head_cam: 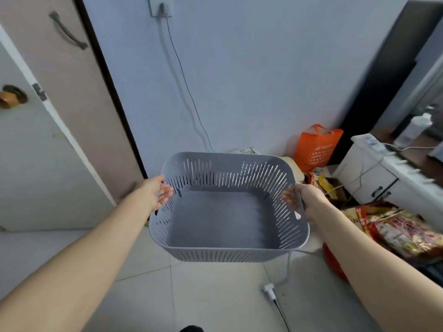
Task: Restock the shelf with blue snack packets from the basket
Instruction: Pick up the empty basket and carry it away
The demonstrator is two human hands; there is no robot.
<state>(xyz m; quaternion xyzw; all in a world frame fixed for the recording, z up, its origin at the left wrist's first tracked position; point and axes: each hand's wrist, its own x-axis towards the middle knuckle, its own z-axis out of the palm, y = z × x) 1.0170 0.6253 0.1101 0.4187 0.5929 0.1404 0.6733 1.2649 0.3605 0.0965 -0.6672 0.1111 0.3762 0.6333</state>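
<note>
Above the tiled floor [215, 295], the right hand [309, 200] clamps its grip on the rim of the empty grey basket [227, 254], carrying it. The left hand [155, 195], grip apart, seemingly just steadies the side.

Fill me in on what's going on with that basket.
A person is holding a grey slotted basket up over a tiled floor. The right hand grips its right rim, and the left hand is open against the left rim. The basket is empty, with no blue packets in it. Red and yellow snack packets are piled at the right, beyond them an orange bag by the wall.
</note>
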